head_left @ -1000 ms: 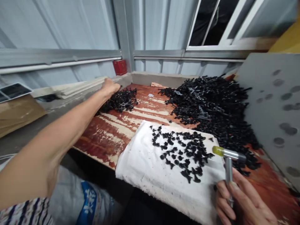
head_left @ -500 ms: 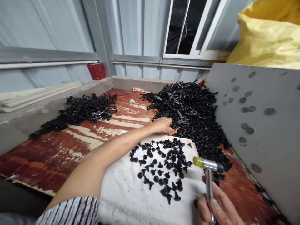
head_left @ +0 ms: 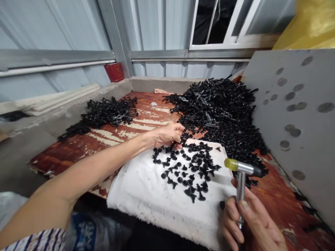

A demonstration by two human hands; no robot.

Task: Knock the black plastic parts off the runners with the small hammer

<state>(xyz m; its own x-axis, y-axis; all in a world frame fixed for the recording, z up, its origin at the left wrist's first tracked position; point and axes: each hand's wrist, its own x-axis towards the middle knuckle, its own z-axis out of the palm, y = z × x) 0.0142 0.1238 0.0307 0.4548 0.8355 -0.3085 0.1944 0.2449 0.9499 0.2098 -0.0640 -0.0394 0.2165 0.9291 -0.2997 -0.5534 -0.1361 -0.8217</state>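
Note:
My left hand (head_left: 169, 135) is closed on a small cluster of black moulded parts (head_left: 185, 136) at the far edge of the white cloth (head_left: 146, 188). Many loose black stud-like pieces (head_left: 184, 168), with round heads, lie scattered over that cloth. To the right, my right hand (head_left: 251, 218) grips the metal handle of a small mallet (head_left: 241, 167). The mallet stands upright, its head having one yellow face and one black face. Beyond my left hand rises a big heap of black parts (head_left: 217, 104).
A smaller pile of black parts (head_left: 104, 113) lies at the left of the worn red-brown board (head_left: 146, 99). A grey spotted panel (head_left: 314, 132) borders the right side. A red box (head_left: 114, 72) sits in the back corner, and a yellow sack (head_left: 311, 26) is at upper right.
My left hand has drawn back from the big heap to the cloth's far edge, now with a cluster of black parts in its fingers. My right hand still holds the mallet; the view has shifted.

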